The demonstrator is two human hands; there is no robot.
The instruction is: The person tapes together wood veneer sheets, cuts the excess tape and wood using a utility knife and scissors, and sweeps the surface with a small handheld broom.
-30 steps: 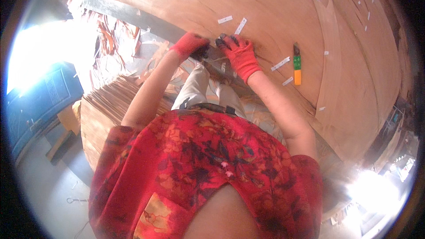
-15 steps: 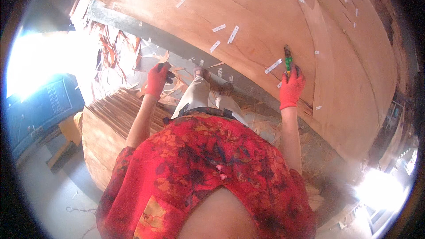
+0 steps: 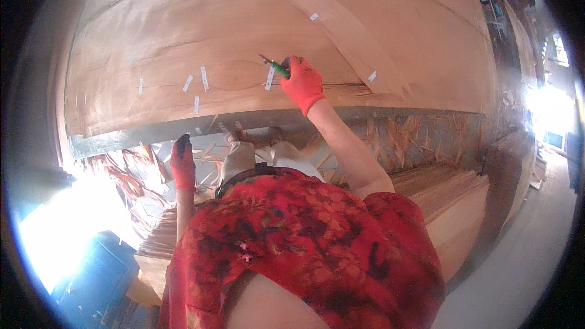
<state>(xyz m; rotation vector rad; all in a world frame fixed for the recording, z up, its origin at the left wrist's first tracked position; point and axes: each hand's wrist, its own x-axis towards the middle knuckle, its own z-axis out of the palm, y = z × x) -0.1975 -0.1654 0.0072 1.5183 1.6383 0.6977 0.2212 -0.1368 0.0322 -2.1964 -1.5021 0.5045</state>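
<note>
Past the floral red shirt (image 3: 304, 231), I see the left hand (image 3: 182, 166) low, just on the near side of the tabletop's grey edge (image 3: 122, 139); its fingers look drawn together, but I cannot tell whether they pinch anything. Farther out, my right hand (image 3: 301, 83) now grips the green-handled cutting tool (image 3: 280, 69), its fingers wrapped around the handle and its tip pointing up and left over the wood sheet (image 3: 183, 42). I judge that this makes the tool usable for work on the sheet. Just beside it lies a white strip (image 3: 269, 78); beyond runs a paler band of wood (image 3: 341, 27). Against the earliest frame, the tool no longer lies loose on the sheet, the two hands have parted from their place together at the edge, and the view has turned.
</note>
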